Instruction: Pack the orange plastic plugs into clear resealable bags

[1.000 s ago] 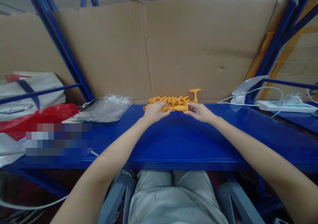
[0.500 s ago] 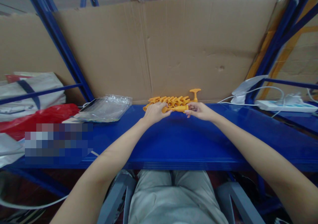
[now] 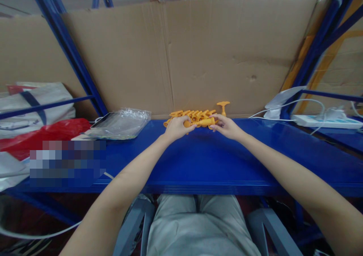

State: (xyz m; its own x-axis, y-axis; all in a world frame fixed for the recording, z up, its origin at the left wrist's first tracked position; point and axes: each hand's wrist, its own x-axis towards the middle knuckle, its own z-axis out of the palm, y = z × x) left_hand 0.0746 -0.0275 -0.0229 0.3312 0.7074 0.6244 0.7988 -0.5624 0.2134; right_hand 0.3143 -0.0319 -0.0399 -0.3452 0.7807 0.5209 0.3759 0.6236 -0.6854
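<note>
The left hand (image 3: 177,129) and right hand (image 3: 227,127) grip a yellow piece (image 3: 206,122) by its two ends, just above the blue surface (image 3: 198,157) and in front of the yellow parts (image 3: 184,113). It looks like light, stiff, rather smooth plastic, best pinched around the ribbed barrel, clear of the thinner neck.

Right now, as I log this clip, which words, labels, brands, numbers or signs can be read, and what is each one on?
None can be read.
White bag at left: dark marks like lettering, too small and blurred.
Yellow pieces at the hands: no text can be made out.
White power strip at right: too blurred to tell.
Pixelated patch at left: anything under it is hidden.
</note>
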